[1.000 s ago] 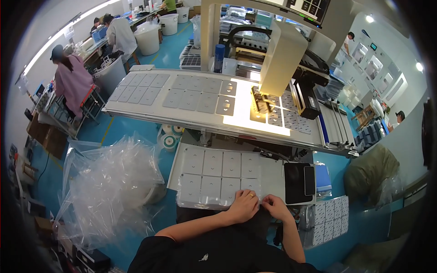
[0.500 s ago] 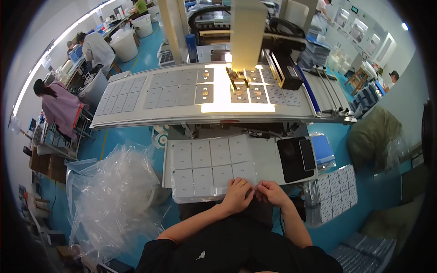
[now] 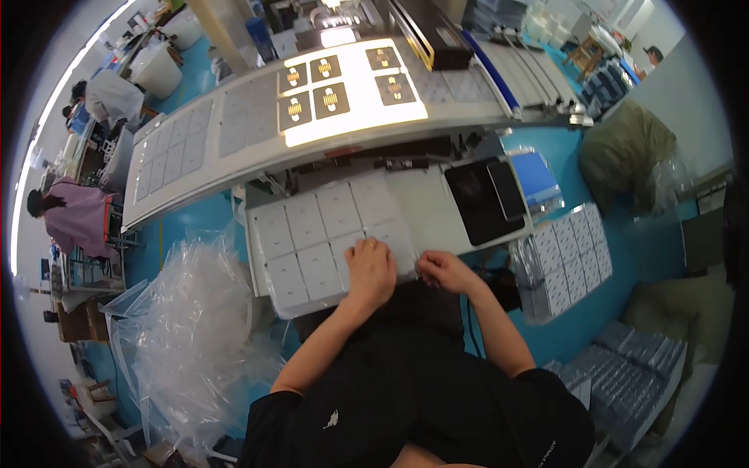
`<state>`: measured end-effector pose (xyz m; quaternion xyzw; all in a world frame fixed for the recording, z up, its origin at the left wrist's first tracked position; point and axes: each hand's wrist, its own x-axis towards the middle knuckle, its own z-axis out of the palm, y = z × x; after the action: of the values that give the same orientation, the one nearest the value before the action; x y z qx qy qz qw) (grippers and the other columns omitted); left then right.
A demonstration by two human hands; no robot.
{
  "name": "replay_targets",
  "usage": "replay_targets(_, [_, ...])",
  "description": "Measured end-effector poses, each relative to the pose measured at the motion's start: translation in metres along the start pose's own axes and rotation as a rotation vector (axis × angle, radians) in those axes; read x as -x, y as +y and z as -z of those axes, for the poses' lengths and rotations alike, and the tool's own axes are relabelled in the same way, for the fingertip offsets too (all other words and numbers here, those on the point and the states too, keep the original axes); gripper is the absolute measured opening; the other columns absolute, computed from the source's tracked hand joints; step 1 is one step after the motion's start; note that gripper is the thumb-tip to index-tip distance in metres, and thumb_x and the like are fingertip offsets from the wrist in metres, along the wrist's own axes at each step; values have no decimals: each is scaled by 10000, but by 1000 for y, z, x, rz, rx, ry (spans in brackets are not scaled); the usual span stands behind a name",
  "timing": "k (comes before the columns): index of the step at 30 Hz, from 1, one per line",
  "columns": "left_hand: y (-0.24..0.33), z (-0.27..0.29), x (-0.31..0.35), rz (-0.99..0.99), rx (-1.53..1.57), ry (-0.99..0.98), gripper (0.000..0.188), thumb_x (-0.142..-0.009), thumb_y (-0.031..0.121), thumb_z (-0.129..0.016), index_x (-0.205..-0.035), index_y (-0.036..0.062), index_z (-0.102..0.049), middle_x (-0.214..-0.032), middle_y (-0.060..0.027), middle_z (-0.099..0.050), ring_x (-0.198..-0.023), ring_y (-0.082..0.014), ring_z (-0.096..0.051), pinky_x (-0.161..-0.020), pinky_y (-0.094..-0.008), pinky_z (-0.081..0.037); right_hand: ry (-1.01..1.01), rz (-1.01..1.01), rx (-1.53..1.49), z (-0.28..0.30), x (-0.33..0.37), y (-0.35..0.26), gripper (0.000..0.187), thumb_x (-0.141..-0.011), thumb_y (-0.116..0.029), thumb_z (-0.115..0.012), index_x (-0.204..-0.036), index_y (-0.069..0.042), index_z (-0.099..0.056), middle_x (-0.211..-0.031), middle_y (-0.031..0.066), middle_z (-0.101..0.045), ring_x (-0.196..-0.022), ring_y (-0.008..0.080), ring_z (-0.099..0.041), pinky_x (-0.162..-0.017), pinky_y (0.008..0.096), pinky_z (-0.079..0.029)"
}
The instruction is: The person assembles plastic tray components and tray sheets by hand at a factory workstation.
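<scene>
A stack of pale grey sheets [image 3: 300, 243], each marked off into rounded card-shaped panels, lies in clear plastic on the low white worktop in front of me. My left hand [image 3: 370, 271] rests on the stack's near right part, fingers bent and pressing down on it. Just right of it, my right hand [image 3: 445, 271] is closed in a pinch at the stack's right edge, where the clear plastic film [image 3: 407, 265] sticks out. Its fingertips are partly hidden, and the film between them is hard to see.
Beyond is a long machine table [image 3: 175, 191] with a brightly lit panel [image 3: 363, 90] and more sheets. A black tablet [image 3: 472, 204] and a phone [image 3: 507, 191] lie right. Piled clear plastic [image 3: 191, 327] stands left; packed sheets [image 3: 566, 261] sit lower right. Other people work far left.
My view has tilted and shifted, so the worktop sits higher and further left. My left hand has moved leftward over the sheets, away from the right hand, which remains at the film's edge.
</scene>
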<state>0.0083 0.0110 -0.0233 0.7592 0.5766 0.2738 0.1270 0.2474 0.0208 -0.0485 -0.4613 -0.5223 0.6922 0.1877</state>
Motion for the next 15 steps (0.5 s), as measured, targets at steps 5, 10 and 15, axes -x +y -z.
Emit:
replay_targets(5, [5,4,1,-52,-21,21,107,-970,151,-651,-990,47,-655,-1061,-138,-614,-1053,-349,-556,-950,-506,-378,-11,-41,-34,2,-4,-12,293,-1134,-302,-587,-999,-52,-660,-818,13,-664,-697,106,-621,-595,257,-469])
replay_targets(10, [16,-4,9,-81,4,-31,137,-980,199,-681,-987,62,-670,-1088,-130,-620,-1068,-343,-557,-962,-500,-374,38,8,-47,-4,-12,-8,357,-1103,-314,-647,-890,-28,-651,-758,19,-654,-651,108,-610,-581,281,-472])
replay_targets(15, [2,0,4,3,-12,-12,171,-974,238,-712,-935,71,-723,-1033,-98,-649,-1043,-334,-570,-959,-503,-379,77,1,12,-12,-7,-10,321,-1072,-247,-716,-847,-30,-641,-702,7,-623,-602,93,-578,-585,286,-466])
